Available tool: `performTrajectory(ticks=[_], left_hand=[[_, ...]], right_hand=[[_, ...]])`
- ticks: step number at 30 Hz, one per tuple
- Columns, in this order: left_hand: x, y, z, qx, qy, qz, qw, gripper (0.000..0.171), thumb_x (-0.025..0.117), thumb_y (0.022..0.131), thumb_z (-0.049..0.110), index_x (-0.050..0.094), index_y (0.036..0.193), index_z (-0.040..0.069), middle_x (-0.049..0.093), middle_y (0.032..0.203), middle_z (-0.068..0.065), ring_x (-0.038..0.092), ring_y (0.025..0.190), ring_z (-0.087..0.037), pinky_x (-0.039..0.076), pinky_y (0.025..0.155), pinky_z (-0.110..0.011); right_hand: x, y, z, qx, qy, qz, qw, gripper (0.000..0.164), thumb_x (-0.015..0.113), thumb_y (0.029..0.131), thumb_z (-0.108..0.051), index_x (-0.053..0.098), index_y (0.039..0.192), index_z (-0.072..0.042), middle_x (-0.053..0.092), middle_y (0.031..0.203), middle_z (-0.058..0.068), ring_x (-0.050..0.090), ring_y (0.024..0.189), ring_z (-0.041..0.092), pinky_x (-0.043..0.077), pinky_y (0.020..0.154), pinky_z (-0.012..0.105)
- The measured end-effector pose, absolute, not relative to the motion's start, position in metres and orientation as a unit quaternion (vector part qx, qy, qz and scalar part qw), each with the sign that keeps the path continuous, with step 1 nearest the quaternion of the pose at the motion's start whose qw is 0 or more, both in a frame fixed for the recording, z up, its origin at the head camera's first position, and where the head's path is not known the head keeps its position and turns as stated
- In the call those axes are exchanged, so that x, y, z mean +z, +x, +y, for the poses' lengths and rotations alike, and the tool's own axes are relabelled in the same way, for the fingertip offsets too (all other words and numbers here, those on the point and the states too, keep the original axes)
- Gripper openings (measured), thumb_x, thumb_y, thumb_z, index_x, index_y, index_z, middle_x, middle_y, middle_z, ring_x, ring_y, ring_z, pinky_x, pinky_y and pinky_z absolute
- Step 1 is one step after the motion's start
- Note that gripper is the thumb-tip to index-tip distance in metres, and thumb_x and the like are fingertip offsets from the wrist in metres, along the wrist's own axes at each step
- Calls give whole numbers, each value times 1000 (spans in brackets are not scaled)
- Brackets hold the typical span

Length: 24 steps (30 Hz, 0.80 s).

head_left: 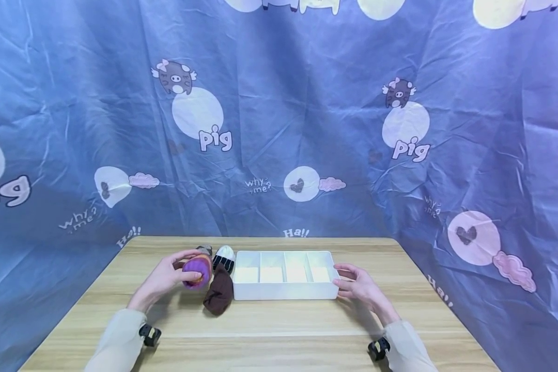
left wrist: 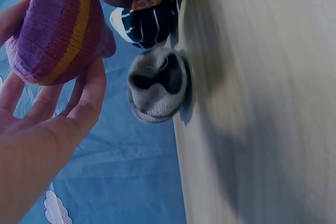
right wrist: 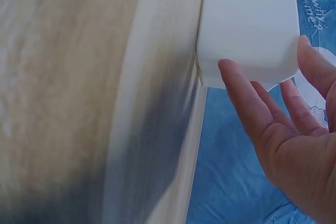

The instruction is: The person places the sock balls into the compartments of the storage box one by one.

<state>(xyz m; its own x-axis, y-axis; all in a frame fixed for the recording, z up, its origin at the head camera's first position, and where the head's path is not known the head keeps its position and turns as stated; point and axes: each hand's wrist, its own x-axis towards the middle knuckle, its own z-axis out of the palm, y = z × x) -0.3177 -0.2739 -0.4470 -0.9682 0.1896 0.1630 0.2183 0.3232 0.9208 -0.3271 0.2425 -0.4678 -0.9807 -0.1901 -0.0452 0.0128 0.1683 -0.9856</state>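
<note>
A balled pair of purple socks (head_left: 197, 270) with an orange stripe is held in my left hand (head_left: 165, 274), raised above the table; thumb and fingers grip its sides. Close by lie several other balled socks: a grey pair (left wrist: 157, 85), a black-and-white pair (head_left: 225, 258) and a dark brown pair (head_left: 219, 292). A white box (head_left: 285, 292) with several compartments stands right of them. At its right end, my right hand (head_left: 360, 283) touches the end wall with extended, spread fingertips (right wrist: 227, 66).
The wooden table (head_left: 279, 330) carries the box and the socks. Behind it hangs a blue cloth (head_left: 265, 206) printed with pigs and clouds, which also runs down the right side. The brown socks lie against the box's left end.
</note>
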Motion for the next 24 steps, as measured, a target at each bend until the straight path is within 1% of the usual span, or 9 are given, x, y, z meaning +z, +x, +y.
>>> performTrajectory(ticks=[6, 8, 10, 14, 17, 19, 24], left_hand=[[-445, -323, -266, -581, -134, -802, 36, 68, 81, 78, 13, 52, 139, 6, 59, 127, -23, 62, 101, -16, 57, 83, -30], [-444, -324, -261, -580, -141, -801, 40, 69, 80, 79, 14, 50, 140, 6, 59, 129, -23, 62, 103, -14, 56, 84, -29], [-445, -326, -256, -586, -138, -797, 44, 70, 82, 78, 14, 51, 140, 8, 60, 130, -21, 62, 104, -13, 56, 85, -27], [-448, -330, -247, -594, -139, -791, 43, 71, 82, 77, 13, 51, 141, 9, 59, 131, -24, 61, 109, -20, 55, 86, -28], [-449, -331, -240, -607, -135, -782, 41, 70, 80, 77, 9, 51, 141, 8, 57, 131, -26, 61, 109, -25, 57, 84, -30], [-449, -332, -236, -613, -135, -777, 41, 69, 80, 77, 7, 51, 141, 7, 57, 131, -27, 62, 108, -26, 58, 81, -31], [-449, -336, -224, -620, -141, -771, 41, 69, 78, 77, 4, 51, 140, 7, 56, 132, -25, 62, 105, -22, 57, 81, -30]], right_hand=[[-469, -330, 242, -646, -58, 756, 81, 60, 66, 90, 0, 37, 142, 10, 35, 145, 39, 65, 103, 25, 56, 90, 45], [-470, -330, 243, -648, -57, 755, 82, 60, 66, 90, 0, 37, 142, 10, 35, 144, 39, 65, 103, 25, 56, 90, 45], [-470, -330, 244, -647, -58, 756, 82, 60, 66, 90, 0, 37, 142, 10, 35, 144, 39, 65, 102, 24, 56, 90, 45], [-469, -330, 245, -644, -60, 759, 81, 60, 66, 90, 0, 37, 142, 10, 35, 144, 39, 65, 102, 23, 57, 89, 45], [-470, -330, 245, -644, -69, 757, 87, 62, 67, 90, -1, 36, 142, 11, 35, 144, 40, 64, 104, 24, 56, 90, 44], [-470, -330, 245, -645, -73, 755, 90, 63, 66, 90, -1, 34, 142, 12, 34, 144, 40, 64, 105, 24, 56, 91, 44], [-471, -330, 244, -642, -70, 759, 80, 61, 66, 90, 0, 36, 142, 11, 35, 143, 40, 65, 103, 23, 57, 89, 44]])
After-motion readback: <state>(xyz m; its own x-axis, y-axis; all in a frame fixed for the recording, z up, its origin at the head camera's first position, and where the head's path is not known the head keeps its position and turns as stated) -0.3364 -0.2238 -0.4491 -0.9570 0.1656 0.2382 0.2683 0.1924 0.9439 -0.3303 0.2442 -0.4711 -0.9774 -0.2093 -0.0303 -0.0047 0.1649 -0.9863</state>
